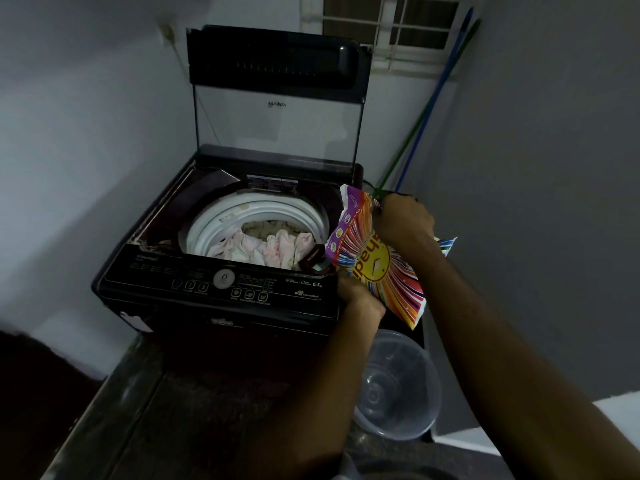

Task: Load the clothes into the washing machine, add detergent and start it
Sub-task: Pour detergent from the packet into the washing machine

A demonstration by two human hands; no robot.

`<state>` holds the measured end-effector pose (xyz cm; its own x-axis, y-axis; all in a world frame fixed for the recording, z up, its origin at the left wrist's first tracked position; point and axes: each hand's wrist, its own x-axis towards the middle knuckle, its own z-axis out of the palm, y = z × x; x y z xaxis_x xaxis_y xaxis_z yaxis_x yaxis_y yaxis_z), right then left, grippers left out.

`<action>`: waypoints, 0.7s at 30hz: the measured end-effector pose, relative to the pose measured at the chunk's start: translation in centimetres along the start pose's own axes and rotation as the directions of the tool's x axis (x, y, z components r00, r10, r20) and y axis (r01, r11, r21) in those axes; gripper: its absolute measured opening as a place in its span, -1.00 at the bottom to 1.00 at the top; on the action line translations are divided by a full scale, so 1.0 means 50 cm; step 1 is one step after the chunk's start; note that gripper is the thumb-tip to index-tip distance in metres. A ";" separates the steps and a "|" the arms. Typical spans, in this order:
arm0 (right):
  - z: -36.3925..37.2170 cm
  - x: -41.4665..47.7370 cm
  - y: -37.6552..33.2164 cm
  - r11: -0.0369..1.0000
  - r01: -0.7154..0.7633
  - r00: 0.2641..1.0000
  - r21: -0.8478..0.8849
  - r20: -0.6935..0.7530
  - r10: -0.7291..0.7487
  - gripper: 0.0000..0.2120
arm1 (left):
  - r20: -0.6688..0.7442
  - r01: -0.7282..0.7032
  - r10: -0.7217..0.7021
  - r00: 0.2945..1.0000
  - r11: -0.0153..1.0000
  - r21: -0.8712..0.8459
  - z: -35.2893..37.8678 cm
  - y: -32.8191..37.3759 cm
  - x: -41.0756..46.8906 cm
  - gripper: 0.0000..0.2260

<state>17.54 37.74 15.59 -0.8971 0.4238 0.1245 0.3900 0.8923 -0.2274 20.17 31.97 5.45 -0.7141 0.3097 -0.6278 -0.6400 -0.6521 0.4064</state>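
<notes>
Clothes (263, 245) already fill the drum of the open washing machine (221, 289); detergent and starting remain. Your left hand (358, 294) grips the detergent packet (377, 268) from below at the machine's front right corner, your right hand (403, 220) seemingly pinching its top

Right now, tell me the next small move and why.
Probably tip the detergent packet leftward over the drum. Both hands grip it at the machine's right edge, the lid stands open, and clothes already lie inside.
</notes>
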 end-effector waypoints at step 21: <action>0.006 0.006 -0.003 1.000 0.015 1.000 0.019 0.014 -0.015 -0.77 | 0.021 -0.033 0.035 0.999 0.998 -0.060 -0.009 0.003 0.015 -0.46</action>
<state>17.14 37.70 15.38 -0.9058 0.4082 0.1139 0.3728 0.8953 -0.2437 19.65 31.78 4.73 -0.7416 0.3012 -0.5995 -0.5978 -0.7023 0.3866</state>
